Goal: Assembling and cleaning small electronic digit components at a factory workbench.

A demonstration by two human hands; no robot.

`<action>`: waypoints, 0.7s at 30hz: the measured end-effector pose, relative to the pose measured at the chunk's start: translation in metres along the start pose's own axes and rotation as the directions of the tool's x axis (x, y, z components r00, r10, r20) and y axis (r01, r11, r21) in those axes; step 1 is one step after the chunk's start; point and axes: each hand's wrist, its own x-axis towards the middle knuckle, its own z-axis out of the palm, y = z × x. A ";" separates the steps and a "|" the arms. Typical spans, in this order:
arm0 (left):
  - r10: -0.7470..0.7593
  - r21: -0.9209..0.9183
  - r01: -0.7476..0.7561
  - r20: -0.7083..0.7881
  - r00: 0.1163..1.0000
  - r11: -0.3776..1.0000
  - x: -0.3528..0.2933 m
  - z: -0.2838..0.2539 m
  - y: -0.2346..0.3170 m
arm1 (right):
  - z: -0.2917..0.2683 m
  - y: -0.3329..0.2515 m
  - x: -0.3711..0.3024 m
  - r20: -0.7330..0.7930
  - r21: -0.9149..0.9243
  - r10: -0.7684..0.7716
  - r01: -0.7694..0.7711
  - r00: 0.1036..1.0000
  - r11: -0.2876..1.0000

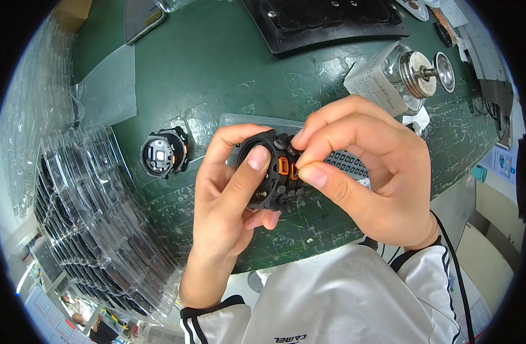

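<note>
My left hand (pixel 228 195) grips a round black watch case (pixel 263 186), thumb across its front rim and fingers round the back. An orange piece (pixel 283 166) sits on the case's side among black button-like parts. Thumb and fingertips of my right hand (pixel 360 166) are pinched together against that side, beside a second orange bit (pixel 294 172). Whatever lies between those fingertips is too small and covered to make out. Under my right hand, partly hidden, is a tray with rows of small black ring-shaped parts (pixel 349 162). Another black watch case (pixel 162 153) rests on the green table to the left.
Stacked clear plastic trays (pixel 96 212) holding black parts fill the left edge. A clear bottle with a metal pump top (pixel 389 77) stands at the far right. Farther back are a black plate (pixel 331 26) and a phone (pixel 142 20). A black cable (pixel 455 264) hangs at right.
</note>
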 end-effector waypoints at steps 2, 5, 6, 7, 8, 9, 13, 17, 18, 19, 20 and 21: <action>0.002 -0.001 -0.002 0.001 1.000 1.000 0.000 0.001 0.001 | 0.001 0.000 0.000 -0.002 0.003 -0.004 0.004 1.000 1.000; -0.010 0.012 0.011 -0.042 0.999 1.000 0.000 0.003 0.002 | 0.001 -0.001 0.000 -0.008 -0.020 -0.006 0.006 1.000 1.000; -0.007 0.004 0.007 -0.021 1.000 1.000 0.000 0.002 0.001 | 0.001 -0.001 0.000 -0.011 -0.021 -0.008 0.008 1.000 1.000; -0.003 -0.004 0.003 0.000 1.000 1.000 0.000 0.001 0.001 | 0.001 -0.001 0.000 -0.014 -0.022 -0.009 0.009 1.000 1.000; -0.001 -0.004 0.001 -0.003 1.000 1.000 -0.001 0.001 0.001 | 0.002 -0.001 0.000 -0.011 -0.020 -0.010 0.010 1.000 1.000; 0.011 0.051 -0.011 -0.006 1.000 0.999 -0.001 0.003 0.002 | 0.003 0.000 0.000 -0.015 -0.031 -0.030 0.029 0.999 0.999; 0.014 0.100 -0.012 -0.026 1.000 0.995 -0.002 0.004 0.003 | 0.003 0.001 0.001 -0.009 -0.097 -0.100 0.099 0.995 0.990; 0.003 0.123 0.001 -0.028 1.000 0.992 -0.002 0.007 0.005 | 0.002 0.001 0.000 -0.004 -0.136 -0.124 0.122 0.992 0.983; 0.004 0.120 -0.001 -0.021 1.000 0.993 -0.002 0.006 0.005 | 0.002 0.000 0.000 -0.007 -0.138 -0.124 0.122 0.992 0.983; 0.005 0.118 -0.003 -0.013 1.000 0.993 -0.003 0.006 0.006 | 0.002 -0.001 0.000 -0.010 -0.141 -0.124 0.121 0.992 0.983; 0.005 0.119 -0.004 -0.013 1.000 0.993 -0.003 0.006 0.006 | 0.002 -0.001 -0.001 -0.010 -0.140 -0.125 0.122 0.992 0.983; 0.003 0.108 -0.002 -0.010 1.000 0.994 -0.003 0.007 0.007 | 0.002 0.000 -0.001 -0.010 -0.155 -0.154 0.151 0.988 0.976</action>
